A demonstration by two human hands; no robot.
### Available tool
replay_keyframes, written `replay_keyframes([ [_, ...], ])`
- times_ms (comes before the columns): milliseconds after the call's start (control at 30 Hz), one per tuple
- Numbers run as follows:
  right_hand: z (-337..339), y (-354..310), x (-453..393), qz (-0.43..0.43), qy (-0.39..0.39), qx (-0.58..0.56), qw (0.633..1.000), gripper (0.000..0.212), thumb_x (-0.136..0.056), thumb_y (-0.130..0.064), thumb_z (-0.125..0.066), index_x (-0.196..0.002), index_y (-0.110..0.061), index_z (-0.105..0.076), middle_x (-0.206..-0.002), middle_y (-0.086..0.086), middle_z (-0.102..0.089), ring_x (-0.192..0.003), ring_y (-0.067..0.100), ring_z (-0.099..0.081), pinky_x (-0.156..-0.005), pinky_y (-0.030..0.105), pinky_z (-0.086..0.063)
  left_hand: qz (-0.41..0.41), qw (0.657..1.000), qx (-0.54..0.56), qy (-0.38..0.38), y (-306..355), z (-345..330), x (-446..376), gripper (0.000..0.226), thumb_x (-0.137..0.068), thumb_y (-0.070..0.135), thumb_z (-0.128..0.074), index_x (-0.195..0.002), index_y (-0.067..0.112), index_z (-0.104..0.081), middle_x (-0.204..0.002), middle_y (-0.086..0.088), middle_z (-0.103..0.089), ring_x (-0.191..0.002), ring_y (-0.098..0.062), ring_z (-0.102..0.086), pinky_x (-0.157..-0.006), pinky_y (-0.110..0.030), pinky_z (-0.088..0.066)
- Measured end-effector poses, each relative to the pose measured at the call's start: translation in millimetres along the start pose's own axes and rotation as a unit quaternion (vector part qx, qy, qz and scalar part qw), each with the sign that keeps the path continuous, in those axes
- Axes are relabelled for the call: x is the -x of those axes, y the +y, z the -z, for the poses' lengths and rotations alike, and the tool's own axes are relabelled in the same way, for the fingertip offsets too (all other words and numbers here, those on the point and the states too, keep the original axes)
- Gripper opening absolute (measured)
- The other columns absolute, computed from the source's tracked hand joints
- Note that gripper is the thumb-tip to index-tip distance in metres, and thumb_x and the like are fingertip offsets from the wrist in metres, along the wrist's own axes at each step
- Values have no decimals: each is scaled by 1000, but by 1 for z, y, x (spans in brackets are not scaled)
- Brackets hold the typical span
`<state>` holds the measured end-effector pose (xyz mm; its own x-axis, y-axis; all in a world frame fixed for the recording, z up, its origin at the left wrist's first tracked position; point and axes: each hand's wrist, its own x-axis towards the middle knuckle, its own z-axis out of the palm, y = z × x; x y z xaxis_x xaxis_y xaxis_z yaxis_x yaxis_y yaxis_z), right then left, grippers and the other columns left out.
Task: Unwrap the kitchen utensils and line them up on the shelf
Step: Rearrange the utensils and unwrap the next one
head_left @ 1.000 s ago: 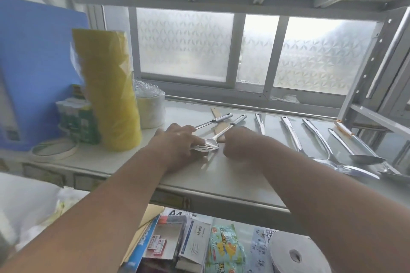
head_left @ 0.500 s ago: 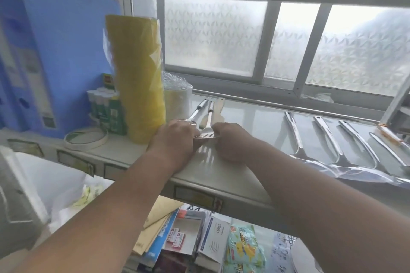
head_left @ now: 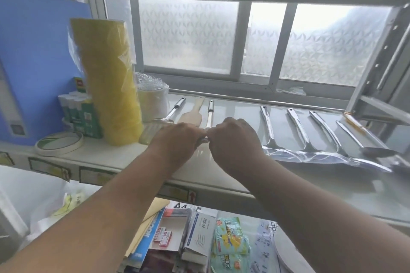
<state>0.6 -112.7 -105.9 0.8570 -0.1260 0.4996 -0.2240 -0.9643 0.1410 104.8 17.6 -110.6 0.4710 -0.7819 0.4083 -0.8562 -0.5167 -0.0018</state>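
Two hands were seen meeting over the middle of a white shelf (head_left: 124, 162), with stuff spread out on both sides. On the far left a blue folder (head_left: 33, 62) was stood upright, with a tape ring (head_left: 58, 143) laid flat in front of it and a green pack (head_left: 82, 115) just beside. Next to that a tall yellow roll (head_left: 111, 82) in plastic wrap was stood on end, and a smaller wrapped roll (head_left: 153, 102) was tucked behind it.

Then came the utensils. A slotted turner (head_left: 159, 123) was laid with its handle pointing toward the window, a wooden spatula (head_left: 192, 115) was set just beside it, and a third steel utensil (head_left: 209, 113) was laid next over. The head of that one was covered by the hands. The left hand (head_left: 177, 139) was curled with its fingertips pinched at the utensil's lower end, and the right hand (head_left: 235, 142) was closed the same way right against it, knuckles nearly touching. Whether wrap or bare metal was being pinched couldn't be told.

Further right, four more steel utensils (head_left: 299, 128) were lined up side by side, handles to the window, with a clear wrapper (head_left: 310, 156) lying crumpled over their heads. A spoon (head_left: 375, 150) was the last in that row, near the shelf's upright.
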Motion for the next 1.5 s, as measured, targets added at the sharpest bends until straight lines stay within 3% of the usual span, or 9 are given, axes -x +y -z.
replay_keyframes([
  [100, 8, 14, 21, 0, -3, 35, 999, 23, -81, -9, -53, -83, -24, -70, -75, -2, -67, -86, 26, -58, -85, 38, -42, -15, 999, -14, -37, 23, -3, -8, 30, -113, 43, -46, -122, 35, -74, -114, 1, -76, -108, -31, -73, -87, -43, -59],
  [333, 16, 38, 50, -34, 33, 46, 998, 24, -62, -1, -68, -59, -23, -60, -49, -2, -53, -60, 28, -53, -74, 39, -43, -35, 997, 14, -72, 52, -9, -24, 27, -108, 46, -50, -119, 40, -74, -119, -1, -78, -112, -31, -72, -88, -39, -56],
  [433, 11, 49, 59, -32, 31, 25, 999, 11, -79, -21, -65, -69, -22, -69, -59, 0, -62, -75, 27, -61, -91, 45, -43, -7, 988, 126, -83, 48, -18, -23, 24, -94, 56, -55, -96, 41, -73, -99, 4, -78, -101, -25, -73, -85, -42, -59],
  [500, 9, 55, 65, -48, 14, 2, 999, 26, -88, -36, -53, -83, -25, -76, -75, -2, -70, -94, 21, -63, -105, 42, -30, 1, 972, 220, -76, 42, -22, -19, 33, -87, 70, -56, -90, 42, -73, -88, 8, -77, -92, -18, -73, -84, -44, -59],
  [633, 7, 59, 72, -80, 20, -54, 995, 43, -89, -54, -42, -99, -32, -78, -93, -7, -73, -112, 13, -56, -110, 38, -17, 5, 955, 285, -79, 43, -21, -9, 48, -81, 75, -64, -126, 57, -68, -114, 24, -77, -111, 5, -68, -102, -32, -54],
  [733, 7, 57, 75, -86, 31, -65, 994, 50, -91, -62, -39, -103, -33, -77, -96, -8, -74, -112, 12, -57, -110, 40, -20, 8, 952, 290, -93, 44, -20, -8, 56, -80, 71, -62, -134, 57, -66, -127, 23, -74, -122, 4, -65, -111, -37, -51],
  [833, 8, 54, 77, -87, 33, -66, 993, 50, -96, -60, -37, -103, -32, -77, -98, -10, -76, -111, 11, -57, -107, 40, -19, 22, 934, 341, -103, 42, -18, -6, 55, -81, 59, -64, -135, 51, -67, -128, 26, -70, -123, 8, -61, -114, -39, -48],
  [1000, 7, 55, 76, -96, 22, -67, 993, 49, -100, -55, -32, -102, -32, -75, -96, -11, -74, -109, 12, -56, -104, 41, -22, 33, 914, 390, -108, 37, -21, -10, 48, -85, 67, -56, -118, 41, -79, -120, 20, -77, -117, -1, -68, -111, -46, -50],
  [1500, 5, 56, 77, -118, 35, -79, 989, 39, -100, -49, -39, -100, -28, -73, -91, -8, -73, -106, 17, -56, -101, 43, -25, 53, 927, 359, -97, 32, -36, -14, 51, -88, 76, -54, -125, 48, -75, -128, 28, -72, -126, 3, -62, -116, -44, -47],
])
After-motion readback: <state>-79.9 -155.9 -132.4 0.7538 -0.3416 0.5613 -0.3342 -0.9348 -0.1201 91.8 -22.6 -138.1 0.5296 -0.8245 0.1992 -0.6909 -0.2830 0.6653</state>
